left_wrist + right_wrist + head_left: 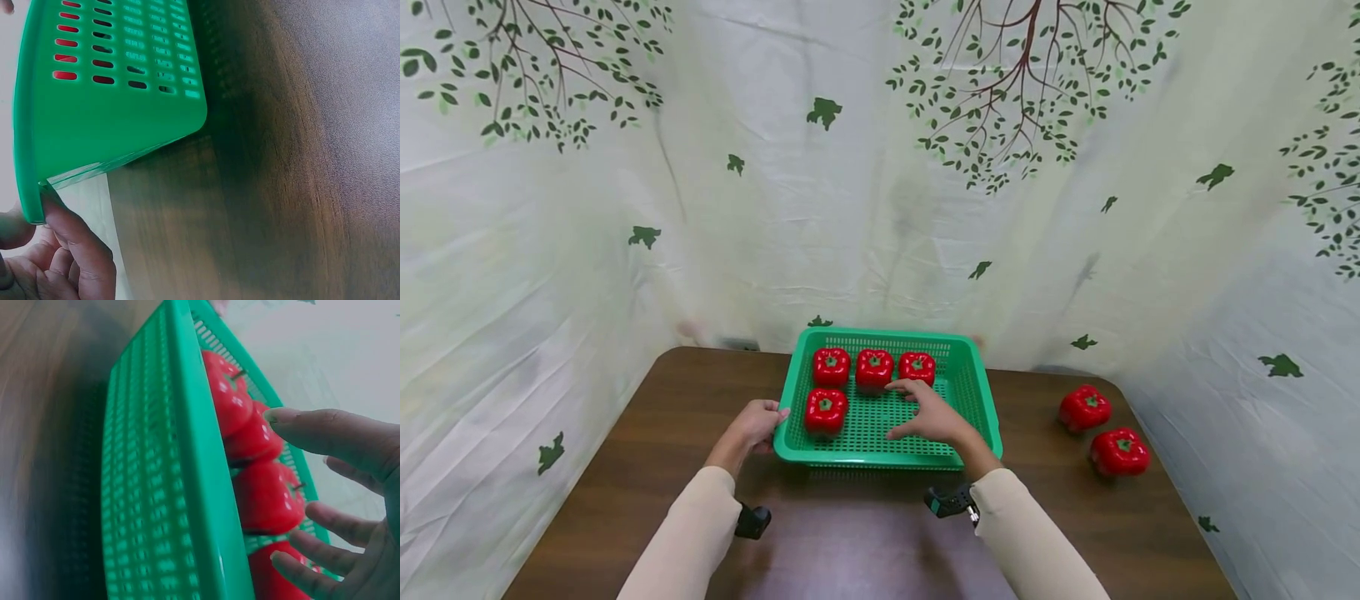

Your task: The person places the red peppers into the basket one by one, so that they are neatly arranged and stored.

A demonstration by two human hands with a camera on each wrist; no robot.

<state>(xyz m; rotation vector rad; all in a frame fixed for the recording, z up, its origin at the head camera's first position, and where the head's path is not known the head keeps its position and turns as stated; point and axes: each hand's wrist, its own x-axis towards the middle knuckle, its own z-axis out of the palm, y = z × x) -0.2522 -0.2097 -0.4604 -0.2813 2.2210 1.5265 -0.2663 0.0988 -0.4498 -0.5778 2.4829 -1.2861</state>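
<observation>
A green plastic basket (880, 459) with slotted walls sits on the table. At its left rim my left hand (756, 423) pinches the edge between thumb and fingers, as the left wrist view also shows. Along the basket's far side stand three red bell peppers: a left one (831, 367), a middle one (874, 370) and a right one (917, 367). Another red bell pepper (825, 413) lies at the near left. Over the basket's right half hovers my right hand (931, 417), thumb and fingers spread, holding nothing. Its fingertips are nearest the right far pepper; contact cannot be told.
Two more red bell peppers, one farther back (1085, 408) and one nearer (1120, 452), lie on the brown wooden table (1037, 517) near its right edge. A pale curtain (850, 208) printed with leaves hangs behind the table and along both sides.
</observation>
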